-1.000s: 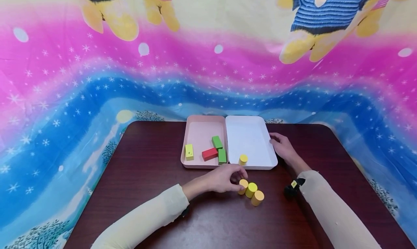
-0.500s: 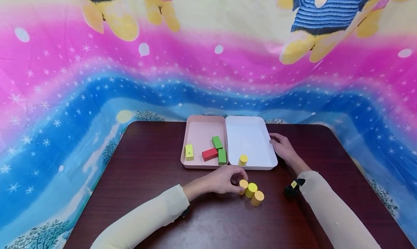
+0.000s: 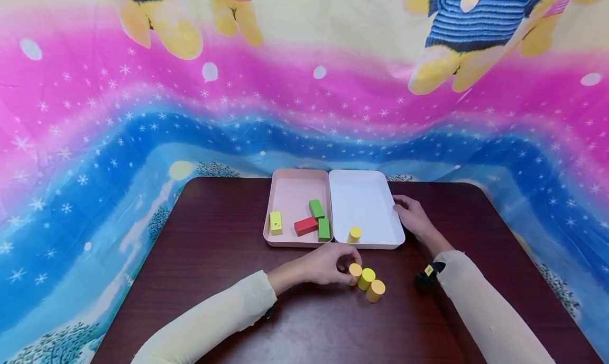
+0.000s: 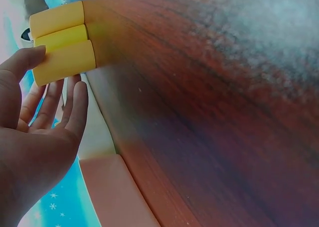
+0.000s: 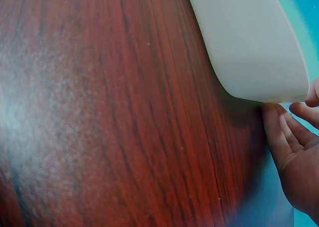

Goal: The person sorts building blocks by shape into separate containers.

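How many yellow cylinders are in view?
4: one stands in the white tray at; three sit in a row on the table, at and, nearest the left hand.

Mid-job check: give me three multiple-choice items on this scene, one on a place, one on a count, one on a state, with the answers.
1. Where does the lone yellow wooden cylinder stand?
A. in the white tray
B. in the pink tray
C. on the dark wooden table

2. How many yellow cylinders stand on the table by the left hand?
A. one
B. three
C. five

3. What is the right hand doing?
A. lifting a block
B. resting against the white tray's rim
C. lying flat in the pink tray

Answers: 1 A, it stands near the white tray's front edge; 2 B, three stand together in a row; 3 B, its fingers lie at the tray's right edge.
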A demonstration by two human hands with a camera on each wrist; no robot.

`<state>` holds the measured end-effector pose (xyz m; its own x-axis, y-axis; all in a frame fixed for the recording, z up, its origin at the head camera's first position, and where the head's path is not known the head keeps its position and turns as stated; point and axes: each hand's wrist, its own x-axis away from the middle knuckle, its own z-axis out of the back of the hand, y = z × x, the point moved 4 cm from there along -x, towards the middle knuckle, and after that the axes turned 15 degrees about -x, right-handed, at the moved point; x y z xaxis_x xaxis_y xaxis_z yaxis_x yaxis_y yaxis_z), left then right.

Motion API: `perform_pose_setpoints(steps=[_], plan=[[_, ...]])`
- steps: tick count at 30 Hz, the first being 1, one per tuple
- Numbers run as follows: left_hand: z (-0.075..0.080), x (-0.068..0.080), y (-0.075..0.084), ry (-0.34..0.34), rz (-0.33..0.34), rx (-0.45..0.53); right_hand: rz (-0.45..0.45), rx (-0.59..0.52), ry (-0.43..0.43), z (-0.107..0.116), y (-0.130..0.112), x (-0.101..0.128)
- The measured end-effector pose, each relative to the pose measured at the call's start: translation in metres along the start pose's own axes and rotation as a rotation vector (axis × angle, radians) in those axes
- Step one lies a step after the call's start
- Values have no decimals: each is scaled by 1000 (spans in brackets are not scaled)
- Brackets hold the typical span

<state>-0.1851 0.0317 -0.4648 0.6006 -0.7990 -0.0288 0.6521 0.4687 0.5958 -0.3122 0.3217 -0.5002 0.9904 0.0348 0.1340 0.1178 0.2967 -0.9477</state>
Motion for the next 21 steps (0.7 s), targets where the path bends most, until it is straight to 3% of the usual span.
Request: perform_pose_setpoints(steps=[21], plan=[[-10, -1, -6, -13, 14, 31, -3, -9, 7, -2, 1, 1]])
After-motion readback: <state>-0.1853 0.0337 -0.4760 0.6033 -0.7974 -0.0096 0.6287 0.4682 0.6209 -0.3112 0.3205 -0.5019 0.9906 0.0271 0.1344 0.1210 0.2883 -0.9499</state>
